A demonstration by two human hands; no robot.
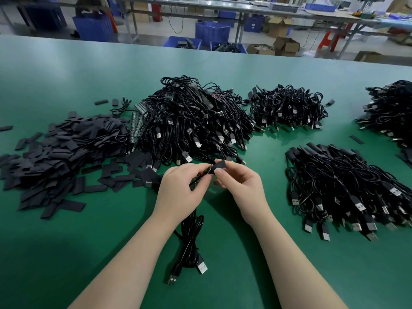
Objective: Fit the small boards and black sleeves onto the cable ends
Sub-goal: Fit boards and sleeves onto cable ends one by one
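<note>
**Inspector:** Green mat (223, 90) covers the whole bench. State what the hands are doing.

**Clerk:** Both are raised just above the mat at centre. The right hand (240, 186) pinches a black sleeve (219, 167) between thumb and forefinger, fingers narrow and closed on it. The left hand (180, 190) has its fingertips closed on the end of a cable (191, 239), just left of the sleeve. Something small and partly metallic shows between the two grips; whether it is a small board I cannot tell.

**Inspector:** Is the sleeve on the cable end?

**Clerk:** It touches the part held by the left hand. How far it sits over it is hidden by the fingers.

**Inspector:** And the rest of that cable?

**Clerk:** It hangs down from the left hand and lies coiled on the mat between the forearms, with two plugs (201, 267) side by side at the near end.

**Inspector:** Stock on the bench?

**Clerk:** A loose heap of flat black sleeves (58, 152) at left. A large pile of cables (194, 121) behind the hands, with strips of small boards (138, 123) at its left edge. A smaller cable pile (287, 108) to its right. A further pile (341, 186) at near right, its far ends already carrying sleeves. Another pile (392, 108) is cut off by the right edge.

**Inspector:** Background?

**Clerk:** Blue crates (211, 30) and cardboard boxes (286, 44) on the floor beyond the bench.
</note>
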